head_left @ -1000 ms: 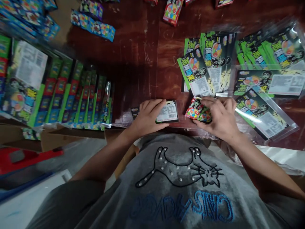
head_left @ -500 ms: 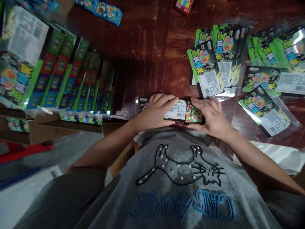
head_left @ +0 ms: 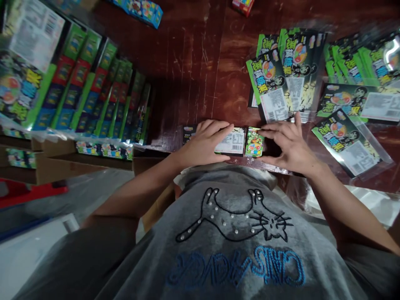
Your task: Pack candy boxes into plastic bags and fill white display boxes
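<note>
My left hand [head_left: 204,141] lies across a clear plastic sleeve with a printed card [head_left: 231,141] inside, thumb under its near edge and fingers closed over the top. My right hand [head_left: 289,143] is at the sleeve's right end. Its fingertips pinch a small green candy box [head_left: 254,142] that sits against the card's white barcode label. Both hands rest at the near edge of the dark wooden table [head_left: 200,71].
Several flat green sleeved cards [head_left: 276,81] fan out to the right, and more cards [head_left: 346,139] lie nearer. A cardboard carton of filled packs [head_left: 93,104] stands at left. Blue candy boxes [head_left: 140,8] and a red box [head_left: 242,5] lie at the far edge.
My right hand brought the small box from the table's right over to the sleeve's end and turned it. Its green face now shows beside the label. My left hand stayed on the sleeve.
</note>
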The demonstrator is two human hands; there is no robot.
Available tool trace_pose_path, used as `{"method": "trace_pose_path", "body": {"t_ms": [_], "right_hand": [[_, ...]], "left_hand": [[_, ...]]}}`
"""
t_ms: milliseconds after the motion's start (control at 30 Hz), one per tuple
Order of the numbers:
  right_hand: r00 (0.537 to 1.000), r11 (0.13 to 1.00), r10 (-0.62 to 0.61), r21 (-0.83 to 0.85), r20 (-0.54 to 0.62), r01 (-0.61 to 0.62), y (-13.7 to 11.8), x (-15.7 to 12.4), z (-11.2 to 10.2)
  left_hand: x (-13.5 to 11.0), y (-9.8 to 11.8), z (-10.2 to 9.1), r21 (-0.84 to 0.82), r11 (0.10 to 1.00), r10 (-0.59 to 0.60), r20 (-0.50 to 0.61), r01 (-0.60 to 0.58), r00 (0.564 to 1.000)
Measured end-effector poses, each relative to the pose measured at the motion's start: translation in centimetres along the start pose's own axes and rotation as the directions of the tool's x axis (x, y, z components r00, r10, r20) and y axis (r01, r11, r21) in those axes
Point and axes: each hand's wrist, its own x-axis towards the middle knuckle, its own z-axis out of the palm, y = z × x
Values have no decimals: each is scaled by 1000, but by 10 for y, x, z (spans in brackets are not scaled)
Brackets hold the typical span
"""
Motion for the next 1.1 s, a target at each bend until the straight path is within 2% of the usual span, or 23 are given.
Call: {"method": "trace_pose_path", "body": {"t_ms": [133, 333, 433, 567, 733, 967, 1100], "right_hand": [[973, 979, 153, -110, -173, -174, -8, -10, 3], [926, 950, 249, -117, -283, -291, -15, -10, 17], [949, 963, 241, -69, -203, -259, -13, -8, 18], [991, 990, 132, 60, -36, -129, -9, -10, 13], [993, 982, 7, 187, 114, -29, -2, -1, 8], [987, 986, -29, 167, 161, 2, 6, 13, 0], [990, 987, -68, 155, 122, 49, 7, 19, 4]], "left_hand": [[0, 3, 3, 9, 999, -52, -40, 52, 998], [0, 3, 4, -23, 997, -72, -14, 72, 997], [0, 3, 3, -14, 996, -87, -24, 87, 996], [0, 1, 1, -6, 996, -92, -25, 92, 995], [0, 2, 1, -18, 1000, -11, 25, 11, 1000], [0, 0, 1, 19, 999, 38, 37, -39, 999], [2, 1, 3, 34, 999, 34, 42, -35, 999]]}}
